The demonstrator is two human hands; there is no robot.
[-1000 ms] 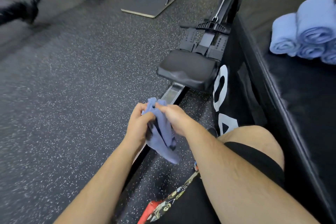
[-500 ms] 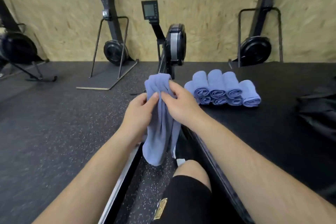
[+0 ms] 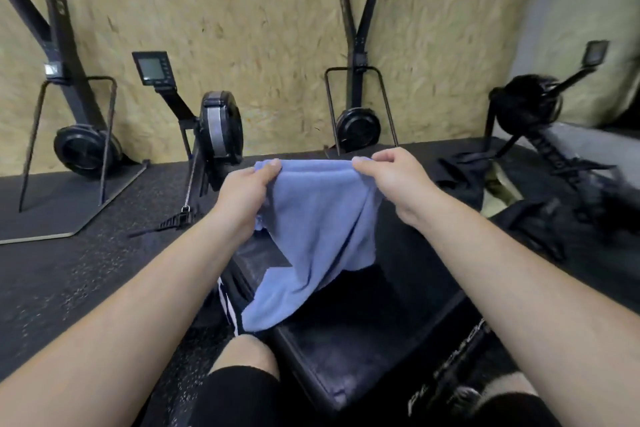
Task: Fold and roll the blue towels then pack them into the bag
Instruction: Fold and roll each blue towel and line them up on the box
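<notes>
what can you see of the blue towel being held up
The light blue terry-cloth towel looks soft and slightly fuzzy. It hangs unrolled and spread between both hands: the left hand pinches its upper left corner, the right hand its upper right, each in a closed grip. The top edge is stretched roughly level; the cloth below drapes in loose folds, narrowing to a lower left corner that hangs over the edge of the black padded box. Whether it touches the box is unclear.

Black box (image 3: 346,350), towel (image 3: 311,236) draping onto it
</notes>
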